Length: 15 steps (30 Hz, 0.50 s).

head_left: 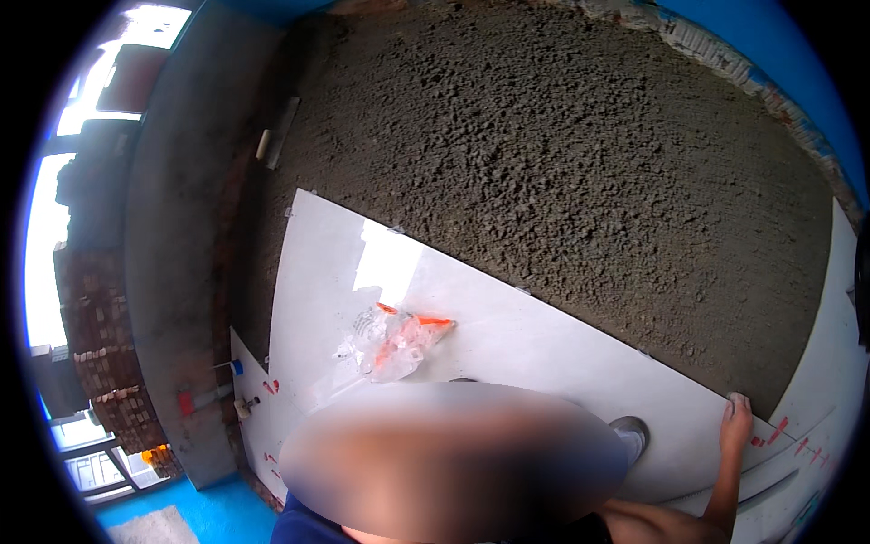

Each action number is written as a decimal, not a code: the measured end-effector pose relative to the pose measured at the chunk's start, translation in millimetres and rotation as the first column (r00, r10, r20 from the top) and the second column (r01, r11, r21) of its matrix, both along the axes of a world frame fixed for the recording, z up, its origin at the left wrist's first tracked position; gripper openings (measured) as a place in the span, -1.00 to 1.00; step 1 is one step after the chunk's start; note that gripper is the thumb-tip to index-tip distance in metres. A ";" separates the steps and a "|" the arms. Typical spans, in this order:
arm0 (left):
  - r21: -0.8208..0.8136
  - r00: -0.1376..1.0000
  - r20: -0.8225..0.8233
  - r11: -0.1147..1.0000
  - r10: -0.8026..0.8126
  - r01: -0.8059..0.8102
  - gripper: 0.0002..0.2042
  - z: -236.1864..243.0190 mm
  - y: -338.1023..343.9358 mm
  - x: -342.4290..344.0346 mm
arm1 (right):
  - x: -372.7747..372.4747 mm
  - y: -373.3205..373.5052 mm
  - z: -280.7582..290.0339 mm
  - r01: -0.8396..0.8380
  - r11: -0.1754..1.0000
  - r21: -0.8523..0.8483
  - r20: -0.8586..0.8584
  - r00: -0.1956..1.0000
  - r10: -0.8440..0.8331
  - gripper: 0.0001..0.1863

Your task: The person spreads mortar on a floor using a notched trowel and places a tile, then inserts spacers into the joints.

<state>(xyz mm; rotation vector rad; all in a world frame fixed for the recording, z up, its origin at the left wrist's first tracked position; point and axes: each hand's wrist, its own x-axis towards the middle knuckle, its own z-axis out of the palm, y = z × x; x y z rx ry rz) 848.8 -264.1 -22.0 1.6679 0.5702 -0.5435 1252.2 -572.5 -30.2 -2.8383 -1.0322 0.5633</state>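
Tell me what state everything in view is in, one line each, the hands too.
Right hand: fingers at a tile edge, grip unclear
Left hand: out of view
Tiles: lying flat
Mortar: spread out, rough and lumpy in the middle
Bag: clear plastic, crumpled, lying on the tiles
Red wedges: scattered near the right hand, more at far left
Shoe: worn, resting on a tile

Passage open above mortar bed (544, 163); white tile (507, 340) obstructed left of middle by crumpled plastic bag (396, 347), farther right by shoe (632, 435); strip inside far edge open up to right hand (739, 415) at corner
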 end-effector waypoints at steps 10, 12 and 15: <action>-0.172 0.960 0.243 0.980 0.139 -0.098 -0.85 -34.3 -9.9 -23.0 | -1.6 1.7 -6.1 -0.011 0.999 -0.031 0.030 0.999 0.012 -0.80; -0.092 0.984 0.156 0.993 0.084 -0.071 -0.84 -30.2 -11.9 -19.0 | -1.2 -4.2 -8.0 -0.004 0.999 -0.054 0.048 0.999 0.006 -0.80; -0.024 0.990 0.123 0.997 0.072 -0.070 -0.84 -23.2 -3.9 -17.7 | -3.9 0.3 -5.7 0.010 0.994 -0.109 0.079 0.997 -0.001 -0.79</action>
